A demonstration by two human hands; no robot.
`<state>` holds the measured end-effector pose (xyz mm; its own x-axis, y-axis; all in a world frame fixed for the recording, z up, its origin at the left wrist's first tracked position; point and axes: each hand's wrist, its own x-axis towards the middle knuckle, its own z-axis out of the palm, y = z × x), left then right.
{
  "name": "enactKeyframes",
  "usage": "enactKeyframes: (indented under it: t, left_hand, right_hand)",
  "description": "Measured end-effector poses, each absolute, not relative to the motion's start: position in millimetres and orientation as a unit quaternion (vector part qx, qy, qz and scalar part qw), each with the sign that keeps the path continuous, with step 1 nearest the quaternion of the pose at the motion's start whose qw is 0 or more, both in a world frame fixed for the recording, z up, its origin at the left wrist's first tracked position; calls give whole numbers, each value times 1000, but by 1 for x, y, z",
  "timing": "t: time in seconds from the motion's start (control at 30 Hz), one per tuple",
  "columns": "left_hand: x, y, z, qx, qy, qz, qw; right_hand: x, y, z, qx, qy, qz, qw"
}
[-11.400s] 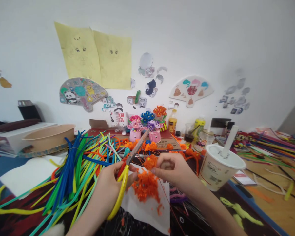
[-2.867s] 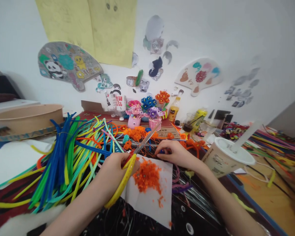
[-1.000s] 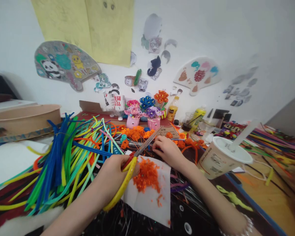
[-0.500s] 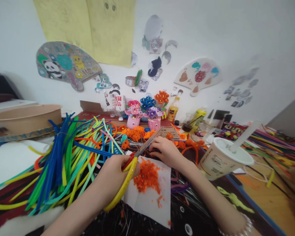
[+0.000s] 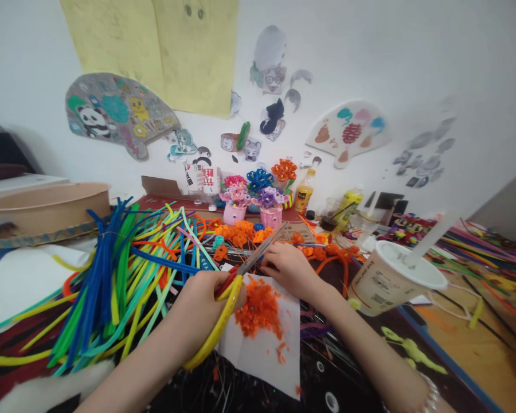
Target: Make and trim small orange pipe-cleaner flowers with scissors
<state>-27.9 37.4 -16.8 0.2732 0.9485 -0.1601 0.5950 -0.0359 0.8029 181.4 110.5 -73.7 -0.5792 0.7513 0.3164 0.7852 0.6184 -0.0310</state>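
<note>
My left hand [image 5: 206,307] is closed round a pair of scissors [image 5: 254,257] with red and yellow handles. The blades point up and to the right, nearly together. Close by their tips is my right hand [image 5: 289,268], its fingers curled inward; whatever they may pinch is hidden. Below both hands, a heap of orange fuzzy clippings [image 5: 258,310] lies on a white paper sheet [image 5: 262,367]. Orange pipe-cleaner flowers [image 5: 239,232] are spread just behind the blades.
A big bundle of coloured pipe cleaners [image 5: 107,275] covers the left side, beside a round tan container [image 5: 47,198]. A lidded cup with a straw [image 5: 391,281] stands near my right forearm. Finished flower pots [image 5: 270,217] and a juice bottle [image 5: 304,192] line the back.
The whole view has shifted very slightly. Both hands and the scissors keep nearly the same positions.
</note>
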Motion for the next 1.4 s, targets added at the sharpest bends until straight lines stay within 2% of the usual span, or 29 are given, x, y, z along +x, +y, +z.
enactKeyframes:
  t: [0.4,0.67,1.03,1.4]
  left_hand:
    - [-28,38,-16,685,564,218,408]
    - [-28,38,-16,689,572,205,395]
    - [-27,39,-17,698,573,199,381]
    - [-29,39,-17,699,566,205,386]
  right_hand:
    - [201,107,-68,-455,-870,-17,189]
    - [194,109,-67,-416,-893,15,174]
    - [182,108,-68,-439,-883,-6,165]
    - [203,110,-70,-448,-866,58,215]
